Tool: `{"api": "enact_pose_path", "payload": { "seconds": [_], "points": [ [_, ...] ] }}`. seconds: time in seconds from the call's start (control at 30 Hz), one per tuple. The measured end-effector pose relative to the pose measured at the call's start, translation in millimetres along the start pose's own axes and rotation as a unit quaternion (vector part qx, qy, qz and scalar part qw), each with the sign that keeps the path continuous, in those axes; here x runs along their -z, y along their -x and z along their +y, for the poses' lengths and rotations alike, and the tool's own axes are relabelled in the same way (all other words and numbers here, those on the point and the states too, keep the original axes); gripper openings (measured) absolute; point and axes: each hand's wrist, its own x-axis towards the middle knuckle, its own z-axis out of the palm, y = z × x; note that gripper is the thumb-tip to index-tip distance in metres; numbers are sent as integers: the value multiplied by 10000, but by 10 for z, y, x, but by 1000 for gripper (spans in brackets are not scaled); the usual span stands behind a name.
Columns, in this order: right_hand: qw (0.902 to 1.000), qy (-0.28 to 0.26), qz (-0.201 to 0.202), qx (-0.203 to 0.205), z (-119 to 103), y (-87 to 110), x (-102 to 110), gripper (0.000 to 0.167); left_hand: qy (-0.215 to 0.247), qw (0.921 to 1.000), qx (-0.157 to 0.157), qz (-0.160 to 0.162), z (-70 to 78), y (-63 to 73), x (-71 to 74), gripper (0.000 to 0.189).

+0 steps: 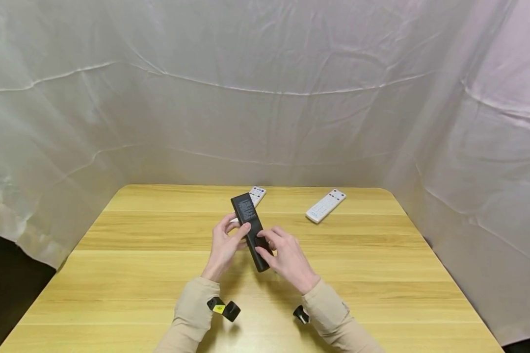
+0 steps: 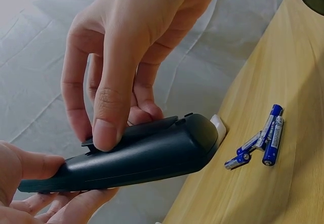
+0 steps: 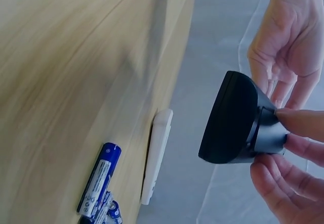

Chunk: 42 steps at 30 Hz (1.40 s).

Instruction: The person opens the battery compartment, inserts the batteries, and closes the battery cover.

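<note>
A black remote control [image 1: 251, 225] is held above the table, tilted, its back with a printed label facing up. My left hand [image 1: 224, 242] grips it along its side, thumb on the back and fingers underneath. My right hand [image 1: 289, 257] pinches the battery cover [image 2: 147, 129] between thumb and fingers near the remote's lower end. In the left wrist view one end of the cover stands slightly raised from the body. Several blue batteries [image 2: 273, 138] lie in a loose cluster on the table below; the remote and hands mostly hide them in the head view.
A white remote control [image 1: 326, 206] lies at the back right of the wooden table [image 1: 137, 284]. Another white remote [image 1: 258, 193] lies at the back middle, partly covered by the black one. Pale fabric curtains [image 1: 265, 122] stand behind and on both sides.
</note>
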Motion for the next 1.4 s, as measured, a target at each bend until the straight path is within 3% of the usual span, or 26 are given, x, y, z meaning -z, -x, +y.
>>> {"api": "enact_pose_path", "payload": {
  "seconds": [0.23, 0.57, 0.9, 1.13, 1.4],
  "points": [
    [9983, -462, -309, 161, 113, 4, 53, 29, 38, 10000, 19, -81, -6, -7, 5, 44],
    [9843, -1459, -937, 326, 360, -34, 128, 38, 200, 9993, 132, -280, 2, -15, 25, 50],
    [9821, -1617, -827, 505, 410, -30, 133, 36, 232, 9982, 215, -512, 2, -16, 35, 50],
    [9797, -1678, -984, 491, 421, -22, 144, 37, 146, 9971, 285, -685, -5, -15, 33, 50],
    [9797, -1635, -1058, 470, 440, -12, 150, 35, 101, 9970, 333, -687, -10, -9, 27, 50]
  ]
}}
